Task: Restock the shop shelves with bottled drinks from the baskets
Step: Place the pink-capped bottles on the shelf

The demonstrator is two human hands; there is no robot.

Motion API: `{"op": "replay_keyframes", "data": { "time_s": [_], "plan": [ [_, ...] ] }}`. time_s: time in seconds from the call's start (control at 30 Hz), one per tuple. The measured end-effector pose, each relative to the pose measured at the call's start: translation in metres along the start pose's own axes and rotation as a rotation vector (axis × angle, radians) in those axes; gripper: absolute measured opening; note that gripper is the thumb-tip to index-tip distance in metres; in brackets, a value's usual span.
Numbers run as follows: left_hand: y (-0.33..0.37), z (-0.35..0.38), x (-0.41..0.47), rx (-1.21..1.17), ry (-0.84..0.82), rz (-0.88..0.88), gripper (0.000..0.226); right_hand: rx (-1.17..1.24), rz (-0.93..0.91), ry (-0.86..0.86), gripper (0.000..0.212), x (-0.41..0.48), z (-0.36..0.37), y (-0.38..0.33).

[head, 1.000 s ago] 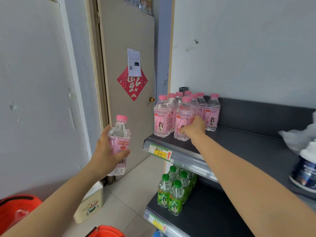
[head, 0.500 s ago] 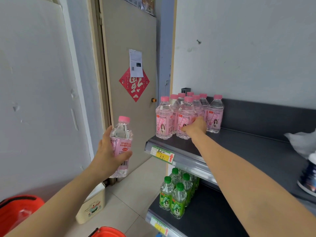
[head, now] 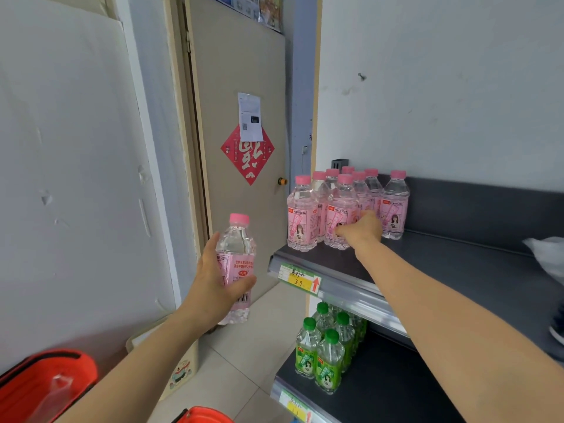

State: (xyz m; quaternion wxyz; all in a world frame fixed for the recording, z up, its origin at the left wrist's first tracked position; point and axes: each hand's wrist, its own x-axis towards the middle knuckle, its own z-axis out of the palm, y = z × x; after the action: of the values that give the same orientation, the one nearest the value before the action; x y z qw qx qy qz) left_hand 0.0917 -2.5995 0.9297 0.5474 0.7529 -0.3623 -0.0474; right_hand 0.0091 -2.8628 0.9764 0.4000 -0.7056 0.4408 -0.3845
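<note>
My left hand (head: pixel 213 288) grips a pink-capped peach soda bottle (head: pixel 236 248) upright in the air, left of the shelf's corner. On the upper dark shelf (head: pixel 442 270) stand several matching pink bottles (head: pixel 300 215) in a cluster at its left end. My right hand (head: pixel 363 228) is stretched out to that cluster, its fingers curled round the lower part of a front-row bottle (head: pixel 340 215) that stands on the shelf. Two red baskets sit low: one basket (head: pixel 45 383) at the bottom left, a second basket (head: pixel 203 416) at the bottom edge.
Green-capped bottles (head: pixel 328 361) stand on the lower shelf (head: pixel 381 392). A beige door (head: pixel 238 71) with a red diamond sticker is behind the held bottle. A small cream box (head: pixel 180 367) sits on the tiled floor. A white plastic bag (head: pixel 547 254) lies at the upper shelf's right.
The view has shifted slightly up and left. My right hand stays on the front bottle, which sits a little nearer the row. The left hand keeps its bottle in about the same place.
</note>
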Motion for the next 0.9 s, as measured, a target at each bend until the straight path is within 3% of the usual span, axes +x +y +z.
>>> {"op": "replay_keyframes", "data": {
  "time_s": [0.17,0.3,0.53,0.7,0.9],
  "plan": [
    [0.016,0.004,-0.003,-0.063,0.002,0.068,0.094,0.068,-0.058,-0.031,0.052,-0.023,-0.025,-0.010],
    [0.042,0.017,0.000,-0.140,-0.012,0.144,0.091,0.131,-0.088,-0.050,0.056,-0.034,-0.045,-0.013],
    [0.081,0.061,0.028,-0.262,-0.003,0.271,0.092,0.225,-0.116,-0.011,0.031,-0.038,-0.080,-0.015],
    [0.090,0.098,0.055,-0.289,0.048,0.254,0.094,0.243,-0.144,0.004,0.057,-0.033,-0.101,-0.012],
    [0.096,0.132,0.077,-0.340,-0.016,0.215,0.097,0.253,-0.144,-0.011,0.058,-0.030,-0.121,-0.002]
  ]
}}
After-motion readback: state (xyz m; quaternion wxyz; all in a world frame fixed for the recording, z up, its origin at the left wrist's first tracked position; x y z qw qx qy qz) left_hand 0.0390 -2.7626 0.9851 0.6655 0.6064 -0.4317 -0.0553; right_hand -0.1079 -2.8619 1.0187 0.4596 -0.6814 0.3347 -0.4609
